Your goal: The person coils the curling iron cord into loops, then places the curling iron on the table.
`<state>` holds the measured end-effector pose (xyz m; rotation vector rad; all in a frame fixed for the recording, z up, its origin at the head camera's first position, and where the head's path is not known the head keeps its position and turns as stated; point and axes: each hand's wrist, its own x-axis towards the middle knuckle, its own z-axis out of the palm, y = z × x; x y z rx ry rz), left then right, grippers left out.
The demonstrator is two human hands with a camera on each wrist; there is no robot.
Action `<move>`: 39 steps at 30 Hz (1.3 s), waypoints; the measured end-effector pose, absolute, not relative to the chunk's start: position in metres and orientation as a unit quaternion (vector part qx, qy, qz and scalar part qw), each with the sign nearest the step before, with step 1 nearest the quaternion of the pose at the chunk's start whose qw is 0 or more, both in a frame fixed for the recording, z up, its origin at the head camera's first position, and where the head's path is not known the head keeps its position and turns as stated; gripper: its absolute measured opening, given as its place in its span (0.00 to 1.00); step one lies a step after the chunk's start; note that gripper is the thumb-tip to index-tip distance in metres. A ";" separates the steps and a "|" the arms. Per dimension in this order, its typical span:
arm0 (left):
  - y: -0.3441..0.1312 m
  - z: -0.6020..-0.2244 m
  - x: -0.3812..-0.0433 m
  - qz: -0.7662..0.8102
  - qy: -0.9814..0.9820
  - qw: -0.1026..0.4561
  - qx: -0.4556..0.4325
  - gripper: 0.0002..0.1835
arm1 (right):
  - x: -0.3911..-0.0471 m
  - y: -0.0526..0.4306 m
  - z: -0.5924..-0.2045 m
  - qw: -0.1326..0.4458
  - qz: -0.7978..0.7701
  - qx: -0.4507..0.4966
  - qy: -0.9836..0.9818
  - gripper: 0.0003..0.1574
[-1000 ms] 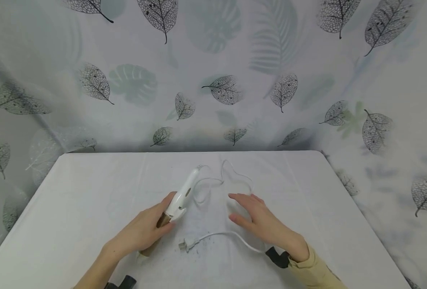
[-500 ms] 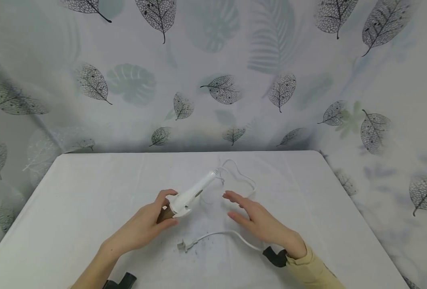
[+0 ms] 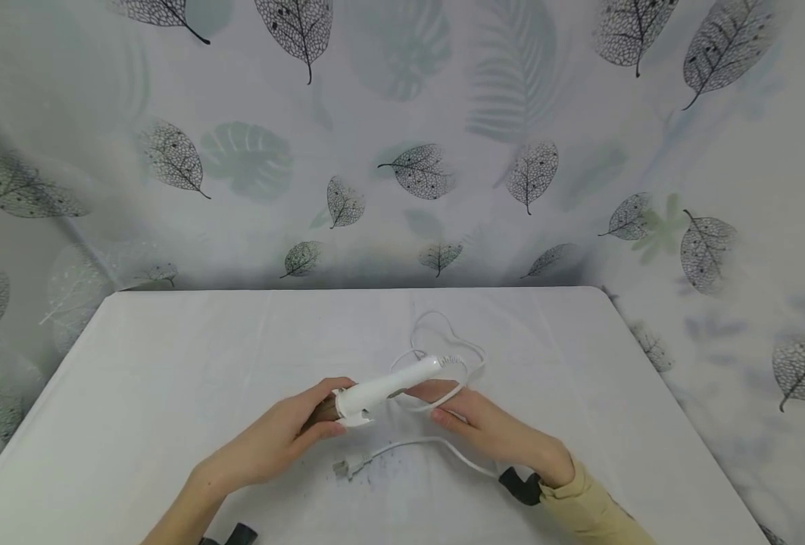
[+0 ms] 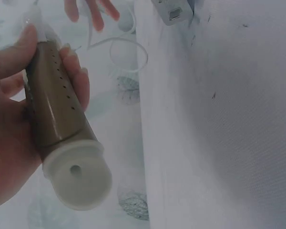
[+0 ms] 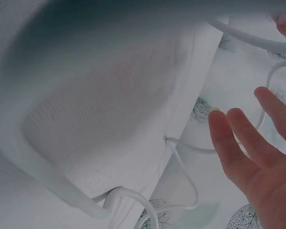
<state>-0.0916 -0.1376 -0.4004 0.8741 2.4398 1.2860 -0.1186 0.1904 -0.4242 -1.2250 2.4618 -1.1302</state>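
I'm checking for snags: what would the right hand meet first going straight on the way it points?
Probably the white tool handle: in the head view it lies right by the fingertips of the right hand, though depth is unclear; they might pass beneath.

No legible text, labels, brands, numbers or signs
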 end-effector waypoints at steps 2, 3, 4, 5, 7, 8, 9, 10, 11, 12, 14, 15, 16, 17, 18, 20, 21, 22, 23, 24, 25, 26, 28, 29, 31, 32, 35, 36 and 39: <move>-0.136 -0.400 -0.090 0.425 0.844 0.119 0.305 0.25 | -0.118 0.189 -0.425 0.083 -0.367 -0.419 0.827 0.26; -0.136 -0.400 -0.090 0.415 0.849 0.114 0.308 0.25 | -0.117 0.189 -0.425 0.080 -0.359 -0.420 0.830 0.26; -0.135 -0.400 -0.089 0.406 0.852 0.111 0.311 0.25 | -0.116 0.188 -0.425 0.077 -0.353 -0.420 0.833 0.25; -0.135 -0.400 -0.088 0.399 0.855 0.108 0.314 0.25 | -0.115 0.188 -0.425 0.074 -0.346 -0.419 0.836 0.25; -0.134 -0.401 -0.087 0.391 0.856 0.108 0.320 0.25 | -0.113 0.188 -0.424 0.065 -0.331 -0.419 0.843 0.24; -0.134 -0.401 -0.087 0.386 0.857 0.108 0.323 0.25 | -0.113 0.188 -0.425 0.065 -0.333 -0.419 0.842 0.24; -0.134 -0.402 -0.087 0.385 0.857 0.110 0.324 0.25 | -0.112 0.187 -0.425 0.062 -0.334 -0.421 0.841 0.23; -0.133 -0.402 -0.086 0.385 0.856 0.116 0.326 0.25 | -0.112 0.187 -0.425 0.059 -0.336 -0.424 0.839 0.23; -0.133 -0.403 -0.086 0.387 0.853 0.124 0.327 0.25 | -0.112 0.186 -0.425 0.057 -0.340 -0.429 0.835 0.23; -0.133 -0.403 -0.086 0.391 0.849 0.135 0.328 0.25 | -0.113 0.186 -0.426 0.050 -0.341 -0.437 0.831 0.24; -0.132 -0.404 -0.086 0.399 0.840 0.159 0.332 0.25 | -0.114 0.184 -0.427 0.054 -0.363 -0.449 0.815 0.26; -0.132 -0.404 -0.086 0.404 0.834 0.171 0.334 0.25 | -0.115 0.184 -0.427 0.052 -0.366 -0.454 0.811 0.27; -0.132 -0.405 -0.086 0.409 0.828 0.183 0.337 0.25 | -0.115 0.183 -0.427 0.049 -0.365 -0.459 0.808 0.27; -0.132 -0.405 -0.087 0.416 0.821 0.193 0.342 0.25 | -0.116 0.183 -0.427 0.045 -0.365 -0.462 0.807 0.28; -0.132 -0.405 -0.087 0.420 0.814 0.200 0.347 0.25 | -0.117 0.182 -0.426 0.036 -0.361 -0.464 0.808 0.28; -0.132 -0.406 -0.087 0.425 0.806 0.205 0.359 0.24 | -0.117 0.181 -0.425 0.018 -0.347 -0.466 0.814 0.26; -0.132 -0.406 -0.087 0.427 0.802 0.206 0.364 0.23 | -0.118 0.181 -0.425 -0.005 -0.322 -0.464 0.825 0.25; -0.132 -0.406 -0.087 0.429 0.799 0.207 0.367 0.23 | -0.119 0.180 -0.424 -0.024 -0.301 -0.462 0.834 0.23; -0.132 -0.406 -0.087 0.431 0.796 0.208 0.370 0.23 | -0.120 0.179 -0.423 -0.041 -0.284 -0.457 0.842 0.21; -0.132 -0.406 -0.087 0.431 0.796 0.209 0.371 0.23 | -0.121 0.179 -0.423 -0.058 -0.267 -0.452 0.849 0.20; -0.133 -0.406 -0.087 0.433 0.795 0.211 0.370 0.23 | -0.122 0.179 -0.423 -0.071 -0.252 -0.446 0.856 0.18; -0.133 -0.406 -0.086 0.434 0.794 0.213 0.369 0.23 | -0.122 0.178 -0.423 -0.080 -0.242 -0.437 0.863 0.16; -0.133 -0.407 -0.086 0.436 0.794 0.218 0.363 0.24 | -0.124 0.178 -0.424 -0.101 -0.234 -0.423 0.869 0.12; -0.133 -0.407 -0.086 0.435 0.796 0.218 0.362 0.24 | -0.125 0.179 -0.425 -0.109 -0.234 -0.417 0.871 0.10; -0.133 -0.408 -0.085 0.432 0.800 0.218 0.355 0.24 | -0.127 0.180 -0.426 -0.124 -0.238 -0.410 0.872 0.07; -0.133 -0.408 -0.085 0.428 0.805 0.215 0.350 0.24 | -0.127 0.180 -0.426 -0.132 -0.240 -0.409 0.870 0.06; -0.131 -0.408 -0.084 0.414 0.825 0.206 0.325 0.26 | -0.128 0.182 -0.428 -0.151 -0.235 -0.411 0.868 0.05; -0.130 -0.407 -0.084 0.411 0.831 0.203 0.316 0.27 | -0.129 0.182 -0.427 -0.154 -0.233 -0.412 0.868 0.05; -0.128 -0.405 -0.083 0.399 0.847 0.193 0.295 0.28 | -0.131 0.183 -0.427 -0.161 -0.222 -0.411 0.869 0.05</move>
